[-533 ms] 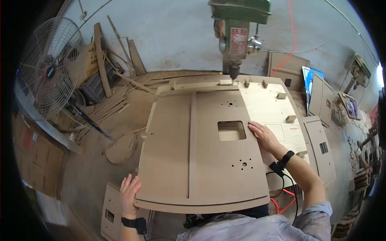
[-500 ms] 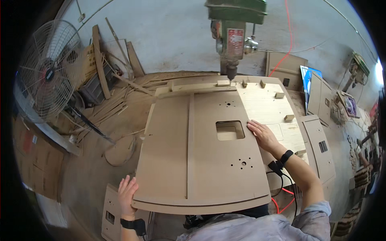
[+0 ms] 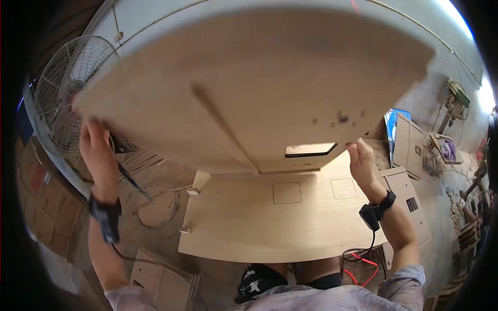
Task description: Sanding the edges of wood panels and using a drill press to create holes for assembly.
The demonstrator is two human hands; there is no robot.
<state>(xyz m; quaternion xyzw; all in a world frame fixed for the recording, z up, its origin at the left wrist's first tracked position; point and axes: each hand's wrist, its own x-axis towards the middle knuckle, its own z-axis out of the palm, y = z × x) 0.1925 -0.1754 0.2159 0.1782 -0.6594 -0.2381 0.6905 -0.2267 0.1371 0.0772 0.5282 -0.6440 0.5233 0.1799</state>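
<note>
A large brown fibreboard panel [image 3: 181,119] stands tilted up in front of me, blurred by motion. It has a long groove, a rectangular cut-out and a cluster of holes. My left hand [image 3: 96,145] grips its left corner, fingers partly hidden at the edge. On the opposite side my right hand [image 3: 361,158] is closed on the panel's edge, near the cut-out. Below the raised panel lies a pale wooden work board [image 3: 233,228] with two outlined squares and small blocks along its left edge. The panel's lower far edge appears close to this board; whether they touch, I cannot tell.
A wire-cage fan [image 3: 70,98] stands at the left beside cardboard boxes [image 3: 46,207]. More cut panels lean at the lower left [image 3: 163,280] and right [image 3: 407,192]. A green machine [image 3: 456,98] is at the far right. A red cable [image 3: 368,264] hangs near my right side.
The panel has gone from lying flat on the work board to tilted up, its near edge raised. Both hands have risen with it, and it now hides the drill press.
</note>
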